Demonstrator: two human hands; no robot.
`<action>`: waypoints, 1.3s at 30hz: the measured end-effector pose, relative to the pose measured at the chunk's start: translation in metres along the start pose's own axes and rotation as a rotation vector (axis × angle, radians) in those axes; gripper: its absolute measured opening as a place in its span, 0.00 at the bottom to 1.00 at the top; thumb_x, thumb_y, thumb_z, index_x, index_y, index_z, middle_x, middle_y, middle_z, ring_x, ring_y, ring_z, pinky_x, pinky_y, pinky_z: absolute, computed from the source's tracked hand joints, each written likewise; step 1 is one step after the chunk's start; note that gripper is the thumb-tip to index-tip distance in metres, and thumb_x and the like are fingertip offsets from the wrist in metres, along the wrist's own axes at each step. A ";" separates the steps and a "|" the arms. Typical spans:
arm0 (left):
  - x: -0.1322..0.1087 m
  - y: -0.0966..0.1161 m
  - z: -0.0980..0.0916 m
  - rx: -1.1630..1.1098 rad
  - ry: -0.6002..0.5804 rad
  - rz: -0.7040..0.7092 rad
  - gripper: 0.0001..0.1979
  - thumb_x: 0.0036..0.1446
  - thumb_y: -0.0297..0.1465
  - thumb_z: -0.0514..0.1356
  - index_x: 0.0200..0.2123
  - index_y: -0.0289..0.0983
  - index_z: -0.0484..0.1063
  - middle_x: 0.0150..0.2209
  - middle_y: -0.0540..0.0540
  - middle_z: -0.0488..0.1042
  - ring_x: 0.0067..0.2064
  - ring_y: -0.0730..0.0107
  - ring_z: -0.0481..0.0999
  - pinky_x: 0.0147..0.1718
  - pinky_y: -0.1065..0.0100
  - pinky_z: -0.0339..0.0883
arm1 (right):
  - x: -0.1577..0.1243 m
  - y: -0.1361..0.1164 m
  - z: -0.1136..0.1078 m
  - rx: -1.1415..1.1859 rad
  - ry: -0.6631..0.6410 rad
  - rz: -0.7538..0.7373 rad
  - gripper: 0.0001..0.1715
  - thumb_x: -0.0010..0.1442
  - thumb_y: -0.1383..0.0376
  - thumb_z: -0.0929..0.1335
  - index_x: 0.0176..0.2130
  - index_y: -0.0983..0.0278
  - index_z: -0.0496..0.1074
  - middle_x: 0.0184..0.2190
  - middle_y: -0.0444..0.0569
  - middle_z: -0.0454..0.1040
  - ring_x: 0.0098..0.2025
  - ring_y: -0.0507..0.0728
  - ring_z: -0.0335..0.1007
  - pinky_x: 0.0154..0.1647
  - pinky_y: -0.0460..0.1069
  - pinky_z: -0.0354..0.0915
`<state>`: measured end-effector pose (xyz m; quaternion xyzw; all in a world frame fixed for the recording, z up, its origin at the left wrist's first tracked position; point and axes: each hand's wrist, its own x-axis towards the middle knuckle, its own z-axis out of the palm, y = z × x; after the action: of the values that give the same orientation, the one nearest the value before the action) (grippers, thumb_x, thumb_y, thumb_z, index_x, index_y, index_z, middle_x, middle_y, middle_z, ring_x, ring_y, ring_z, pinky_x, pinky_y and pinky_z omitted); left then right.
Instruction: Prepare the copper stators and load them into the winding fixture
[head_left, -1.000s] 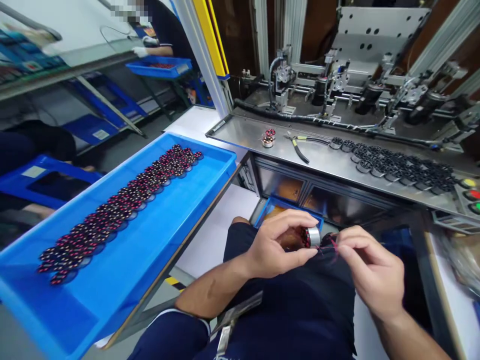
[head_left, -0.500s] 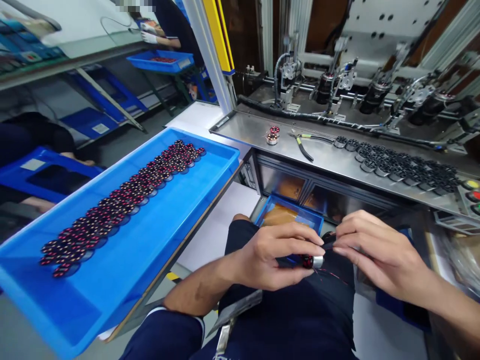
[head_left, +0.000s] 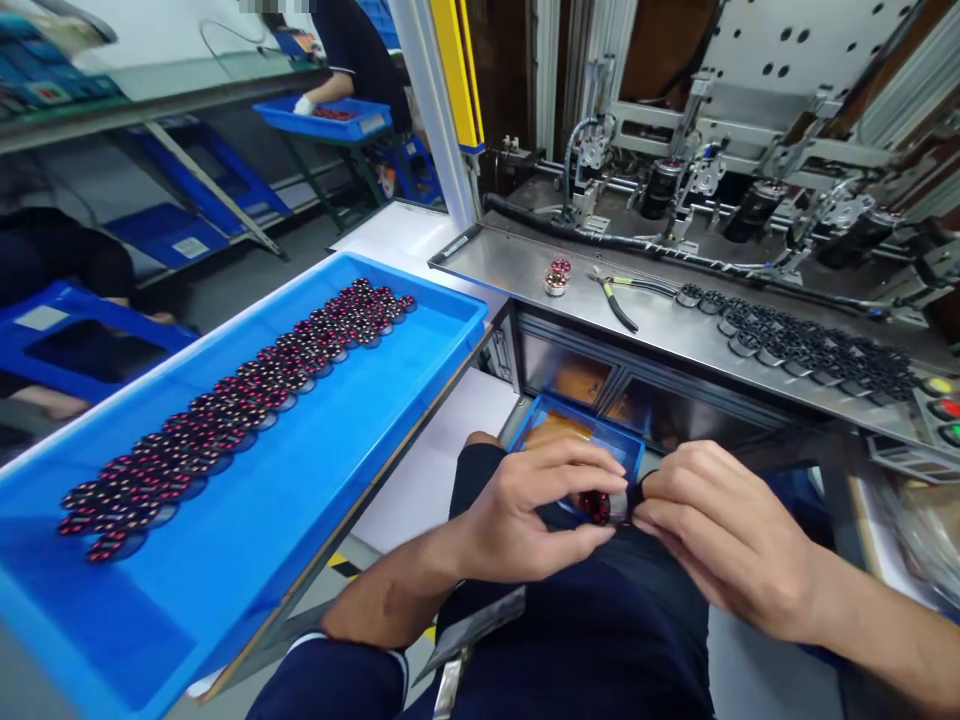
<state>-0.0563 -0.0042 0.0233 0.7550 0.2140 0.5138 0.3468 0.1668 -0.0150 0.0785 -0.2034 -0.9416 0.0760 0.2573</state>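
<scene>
Red, black and silver; holding a wound part [head_left: 598,507] above the lap [head_left: 637,580], between thumb and fingers of the left hand [head_left: 517,510]; just beside it, with fingers of the right hand [head_left: 720,540] bunched narrow; cannot tell on what.

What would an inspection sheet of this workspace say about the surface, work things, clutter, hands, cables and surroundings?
Surface: metal bench, dark ring-shaped parts massed toward its right end.
Work things: round wound part held above the lap; many red-and-black parts in the long blue tray.
Clutter: pliers and two small wound pieces loose on the bench.
Hands: left hand holds the round part; right hand is close beside it, its grip unclear.
Cables: dark cable bundle between bench and machine.
Surroundings: machine fixtures behind; co-worker's gloved hand at another blue tray.
</scene>
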 end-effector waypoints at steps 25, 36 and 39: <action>-0.012 -0.007 -0.001 -0.435 0.546 -0.369 0.11 0.55 0.31 0.69 0.43 0.36 0.79 0.46 0.41 0.79 0.41 0.70 0.78 0.38 0.71 0.75 | 0.080 0.242 0.035 -0.167 -0.003 0.745 0.26 0.63 0.58 0.66 0.50 0.78 0.72 0.50 0.74 0.72 0.55 0.75 0.67 0.58 0.67 0.59; -0.008 -0.014 0.012 -0.405 0.564 -0.381 0.10 0.55 0.31 0.69 0.41 0.36 0.80 0.43 0.42 0.80 0.43 0.69 0.79 0.43 0.70 0.75 | -0.045 0.052 0.061 0.632 0.272 0.746 0.22 0.68 0.53 0.64 0.56 0.60 0.64 0.41 0.53 0.75 0.33 0.56 0.76 0.34 0.50 0.74; -0.004 -0.017 0.019 -0.481 0.500 -0.463 0.13 0.56 0.33 0.69 0.44 0.36 0.79 0.44 0.42 0.80 0.38 0.72 0.78 0.37 0.72 0.75 | -0.073 -0.003 0.086 0.753 0.302 0.803 0.22 0.64 0.62 0.70 0.57 0.57 0.65 0.37 0.48 0.76 0.34 0.53 0.75 0.36 0.46 0.74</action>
<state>-0.0396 -0.0015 0.0039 0.4363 0.3297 0.6252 0.5568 0.1792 -0.0517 -0.0276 -0.4482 -0.6512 0.4684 0.3946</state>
